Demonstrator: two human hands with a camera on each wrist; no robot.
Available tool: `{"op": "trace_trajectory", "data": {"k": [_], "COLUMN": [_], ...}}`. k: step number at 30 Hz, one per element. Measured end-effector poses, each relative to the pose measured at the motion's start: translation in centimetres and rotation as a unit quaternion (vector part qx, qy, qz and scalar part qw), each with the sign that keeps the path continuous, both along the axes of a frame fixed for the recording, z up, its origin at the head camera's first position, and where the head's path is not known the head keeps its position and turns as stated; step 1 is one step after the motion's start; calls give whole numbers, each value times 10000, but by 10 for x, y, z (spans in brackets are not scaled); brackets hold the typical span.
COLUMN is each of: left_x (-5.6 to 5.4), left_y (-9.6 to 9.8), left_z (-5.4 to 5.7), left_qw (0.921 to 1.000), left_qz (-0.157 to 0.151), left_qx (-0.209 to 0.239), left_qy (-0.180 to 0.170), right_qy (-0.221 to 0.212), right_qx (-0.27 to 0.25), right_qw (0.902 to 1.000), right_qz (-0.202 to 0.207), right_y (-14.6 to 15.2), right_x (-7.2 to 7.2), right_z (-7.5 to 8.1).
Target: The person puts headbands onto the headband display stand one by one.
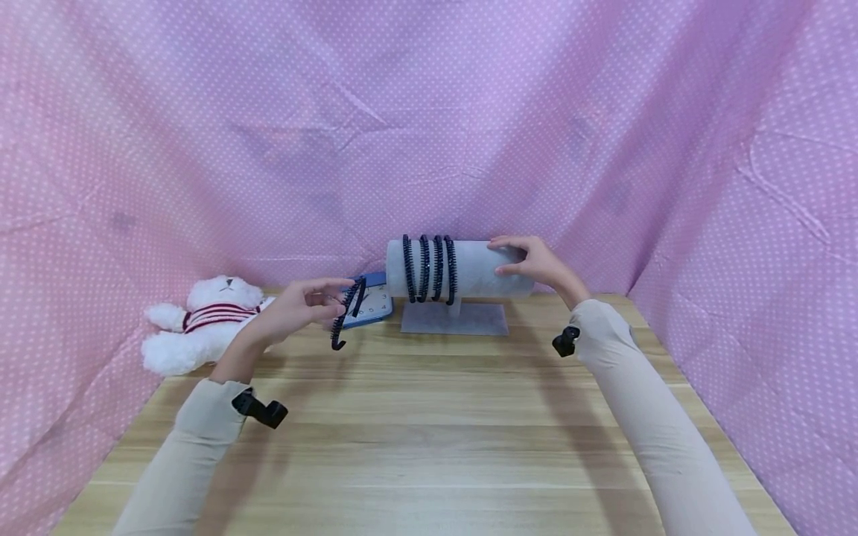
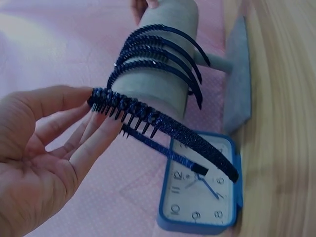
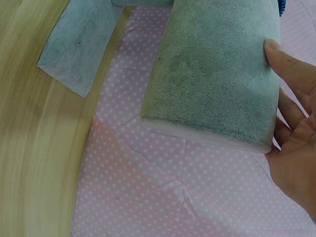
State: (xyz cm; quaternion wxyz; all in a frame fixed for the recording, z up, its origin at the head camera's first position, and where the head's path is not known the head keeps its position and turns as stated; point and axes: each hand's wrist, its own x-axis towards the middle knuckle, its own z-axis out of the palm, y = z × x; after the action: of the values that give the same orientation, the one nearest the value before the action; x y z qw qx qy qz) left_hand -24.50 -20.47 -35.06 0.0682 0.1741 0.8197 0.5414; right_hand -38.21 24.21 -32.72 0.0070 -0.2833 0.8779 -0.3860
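Observation:
My left hand (image 1: 295,307) pinches a dark blue toothed headband (image 2: 174,129) between thumb and fingers. The headband hangs with its ends downward, left of a grey plush display stand (image 1: 474,269). Several similar dark headbands (image 1: 439,269) sit side by side around the left half of the stand's horizontal roll. At the roll's right end my right hand (image 1: 536,262) holds it, with the thumb (image 3: 289,64) on the near side and the fingers partly hidden behind. In the left wrist view the held headband is close in front of the roll's left end.
A blue alarm clock (image 2: 168,217) lies behind the held headband, left of the stand's flat base (image 1: 418,320). At the far left a white plush bear (image 1: 176,350) in a striped top lies near the left forearm. Pink dotted cloth (image 1: 429,134) surrounds the wooden table (image 1: 415,447).

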Motion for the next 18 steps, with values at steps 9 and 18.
{"op": "trace_trajectory", "data": {"k": [9, 18], "left_x": [-11, -23], "left_y": [14, 36], "left_z": [9, 22], "left_qw": [9972, 9922], "left_qz": [424, 907], "left_qx": [606, 851], "left_qy": [129, 43], "right_qy": [-80, -106], "right_qx": [-44, -96], "right_qw": [10000, 9999], "right_qz": [10, -26], "right_y": [-1, -2], "right_x": [2, 3], "right_z": [0, 1]}}
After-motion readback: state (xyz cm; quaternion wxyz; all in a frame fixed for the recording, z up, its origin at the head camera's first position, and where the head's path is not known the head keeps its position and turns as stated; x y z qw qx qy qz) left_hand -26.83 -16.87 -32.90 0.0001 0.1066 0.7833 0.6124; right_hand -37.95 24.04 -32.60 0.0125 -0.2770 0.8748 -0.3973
